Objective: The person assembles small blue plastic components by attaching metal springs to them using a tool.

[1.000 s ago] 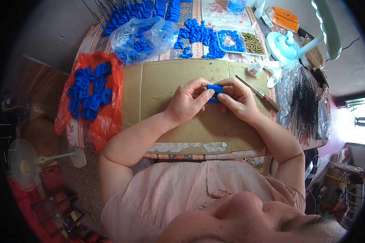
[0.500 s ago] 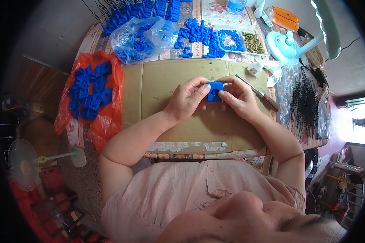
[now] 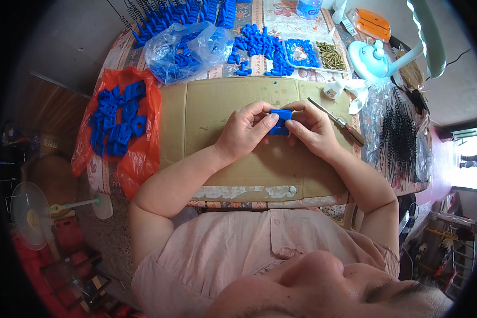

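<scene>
Both hands closed on one blue plastic bracket (image 3: 280, 121), held just above cardboard sheet (image 3: 206, 122) on bench. Left hand (image 3: 245, 130) pinches left edge, right hand (image 3: 311, 127) right edge. Step judged: fitting/aligning piece. Next likely needs screwdriver (image 3: 336, 121), lying just beside right hand.

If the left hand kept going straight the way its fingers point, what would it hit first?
The left hand points right, so its fingers would press into the blue plastic part they already touch, then probably the right hand just behind it.
</scene>
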Motion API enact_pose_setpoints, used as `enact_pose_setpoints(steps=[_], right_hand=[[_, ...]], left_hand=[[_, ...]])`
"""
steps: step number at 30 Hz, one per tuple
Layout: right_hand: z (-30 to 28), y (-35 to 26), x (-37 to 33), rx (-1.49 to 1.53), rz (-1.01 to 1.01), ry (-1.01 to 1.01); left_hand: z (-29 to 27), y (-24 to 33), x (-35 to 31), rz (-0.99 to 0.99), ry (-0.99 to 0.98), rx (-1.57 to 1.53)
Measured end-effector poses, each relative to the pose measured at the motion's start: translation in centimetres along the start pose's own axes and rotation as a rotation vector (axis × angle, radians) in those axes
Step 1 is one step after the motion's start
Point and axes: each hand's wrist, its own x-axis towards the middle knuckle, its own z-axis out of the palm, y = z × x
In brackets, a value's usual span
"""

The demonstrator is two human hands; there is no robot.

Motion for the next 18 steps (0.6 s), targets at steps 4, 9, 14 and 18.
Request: enact_pose_setpoints(steps=[4,9,14,18], right_hand=[[-0.02,0.05,0.02,-0.005,0.003,-0.001],[0.01,0.04,0.03,-0.01,-0.021,-0.006],[0.2,-0.16,0.07,-0.006,-0.03,0.019],[0.1,0.02,0.07,-0.011,-0.034,0.021]], left_hand=[[0.06,-0.16,-0.01,0.008,0.007,0.009],[0.22,-0.01,-0.05,0.032,0.02,0.012],[0.46,-0.15,0.04,0.056,0.065,0.014],[0.46,-0.16,0.07,0.047,0.076,0.029]])
